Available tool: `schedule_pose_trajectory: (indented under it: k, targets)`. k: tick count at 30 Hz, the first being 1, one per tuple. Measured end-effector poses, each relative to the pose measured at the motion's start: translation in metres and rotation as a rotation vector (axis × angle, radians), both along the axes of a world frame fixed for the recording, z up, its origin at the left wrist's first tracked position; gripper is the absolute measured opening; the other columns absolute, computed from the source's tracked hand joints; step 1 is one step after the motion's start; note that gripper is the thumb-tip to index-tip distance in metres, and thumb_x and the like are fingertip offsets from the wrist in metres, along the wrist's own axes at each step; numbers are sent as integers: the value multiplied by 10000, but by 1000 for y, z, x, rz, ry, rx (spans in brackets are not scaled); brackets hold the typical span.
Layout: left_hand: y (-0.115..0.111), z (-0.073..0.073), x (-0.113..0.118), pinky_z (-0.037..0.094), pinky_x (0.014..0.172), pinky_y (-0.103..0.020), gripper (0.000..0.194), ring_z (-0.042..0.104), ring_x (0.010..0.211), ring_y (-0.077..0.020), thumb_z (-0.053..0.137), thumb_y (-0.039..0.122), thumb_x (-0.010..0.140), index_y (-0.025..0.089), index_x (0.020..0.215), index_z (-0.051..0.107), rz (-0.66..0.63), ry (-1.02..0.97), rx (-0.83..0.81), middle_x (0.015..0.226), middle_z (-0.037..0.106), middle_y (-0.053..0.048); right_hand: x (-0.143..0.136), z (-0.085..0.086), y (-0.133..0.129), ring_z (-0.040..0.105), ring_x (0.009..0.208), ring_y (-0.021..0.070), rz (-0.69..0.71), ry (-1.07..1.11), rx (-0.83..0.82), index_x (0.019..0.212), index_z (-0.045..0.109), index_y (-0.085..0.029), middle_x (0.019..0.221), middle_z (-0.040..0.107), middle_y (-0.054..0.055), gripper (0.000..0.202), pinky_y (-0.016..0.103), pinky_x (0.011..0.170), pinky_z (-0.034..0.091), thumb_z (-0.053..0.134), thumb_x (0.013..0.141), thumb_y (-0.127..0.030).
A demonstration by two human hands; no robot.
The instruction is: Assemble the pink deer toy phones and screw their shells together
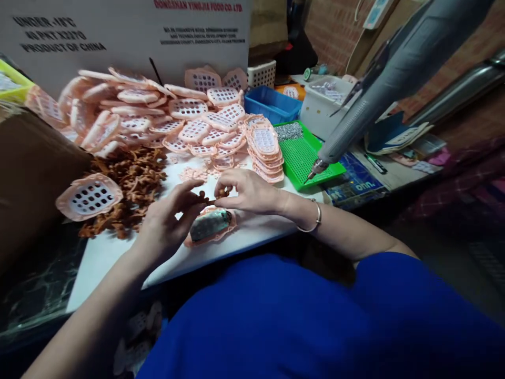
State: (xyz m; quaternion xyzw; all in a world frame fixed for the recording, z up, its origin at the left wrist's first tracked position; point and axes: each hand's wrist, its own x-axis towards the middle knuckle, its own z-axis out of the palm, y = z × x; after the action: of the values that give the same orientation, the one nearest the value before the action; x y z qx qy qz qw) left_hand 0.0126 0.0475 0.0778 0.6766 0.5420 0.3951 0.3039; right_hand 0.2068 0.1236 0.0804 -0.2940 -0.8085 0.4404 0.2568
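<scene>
Between my fingertips is a small brown plastic piece (203, 197), partly hidden by the fingers. My left hand (168, 217) pinches its left end, and my right hand (252, 192) grips the other end with curled fingers. Just beneath them, on a white board (260, 226), lies a pink-rimmed oval part with a dark, shiny greenish plate (211, 225) on top. To the left of my left hand spreads a heap of similar brown pieces (138, 173). A pink part with a white grid (92, 197) rests on that heap's left side.
Many pink grid parts (189, 108) are piled behind my hands, with a neat stack (265, 150) at right. A green tray (302, 155) holds small metal screws (290, 130). Over it hangs a grey electric screwdriver (347, 126). A blue bin (272, 102) and cardboard box (130, 37) stand behind.
</scene>
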Motion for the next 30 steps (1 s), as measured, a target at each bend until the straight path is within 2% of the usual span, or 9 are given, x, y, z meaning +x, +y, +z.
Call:
schedule_pose_trajectory:
  k: [2,5,7,10,14,18,25,30]
  targets:
    - [0,-1,4,579,782,-349,399,708,780,-200,635,384,849,255,1222,579,-69,108,50,856,736,-21,16,-4,-4,533,701,87,6,-32,-16,752,647,-143,733,624,-25,67,236,691,430,710,764,-127]
    - [-1,-10,6,587,817,-382,434,709,879,-222,624,404,873,260,1274,540,-45,134,120,1027,727,-61,30,-13,-11,544,608,63,-39,44,-330,824,657,-133,712,630,-28,56,196,578,463,688,807,-176]
    - [-5,-20,4,582,879,-431,430,695,995,-258,621,415,884,270,1279,536,-4,176,148,1149,703,-84,35,-18,-15,558,558,53,-85,66,-516,843,650,-130,692,629,-30,34,177,526,493,663,823,-155]
    - [-15,-35,-1,564,924,-473,411,672,1068,-297,637,431,881,277,1254,556,1,277,154,1176,693,-85,36,-23,-21,582,532,49,-137,65,-643,843,639,-128,658,631,-35,25,150,477,510,645,831,-107]
    - [-25,-47,-2,559,923,-461,431,673,1062,-299,669,451,873,273,1249,558,4,324,130,1180,685,-90,34,-27,-22,580,495,46,-169,97,-693,786,606,-135,593,616,-49,91,128,433,501,647,834,-70]
    - [-26,-50,2,556,911,-458,410,674,1050,-297,664,463,880,274,1229,560,-12,326,123,1150,694,-102,32,-30,-22,571,457,38,-173,132,-751,780,590,-141,538,604,-65,125,118,443,511,637,856,-54]
    - [-22,-45,1,541,933,-492,349,652,1088,-313,650,459,894,281,1188,584,7,315,148,1154,686,-111,29,-26,-23,576,437,38,-199,117,-815,779,591,-131,526,614,-65,147,112,428,497,614,882,-29]
    - [-19,-41,2,543,927,-488,356,653,1069,-305,651,480,890,297,1190,587,-2,327,187,1137,682,-96,29,-27,-25,576,431,45,-203,82,-770,796,598,-138,548,621,-62,121,117,399,477,628,881,-58]
